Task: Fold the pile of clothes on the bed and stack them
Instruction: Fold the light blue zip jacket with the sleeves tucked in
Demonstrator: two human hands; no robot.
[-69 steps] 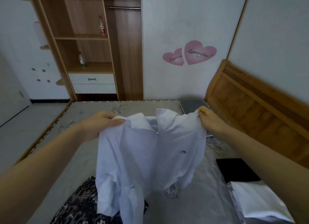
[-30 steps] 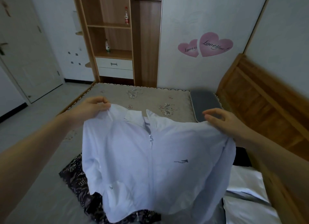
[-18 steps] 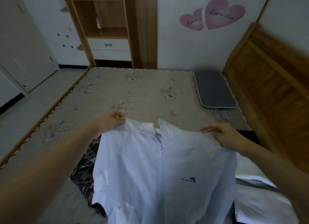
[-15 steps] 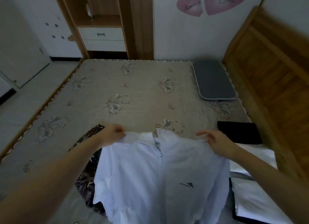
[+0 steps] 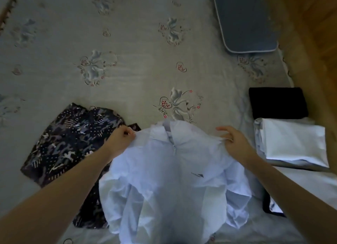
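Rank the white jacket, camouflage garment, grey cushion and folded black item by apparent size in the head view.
1. white jacket, though nearest the camera
2. camouflage garment, partly hidden
3. grey cushion, cut off by the frame, so its rank against the camouflage is unsure
4. folded black item

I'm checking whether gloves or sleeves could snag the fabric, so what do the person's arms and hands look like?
Both forearms are bare up to the frame edge, with no sleeve in view. The left hand and right hand wear no gloves, and no watch, bracelet or ring can be made out in the dim picture.
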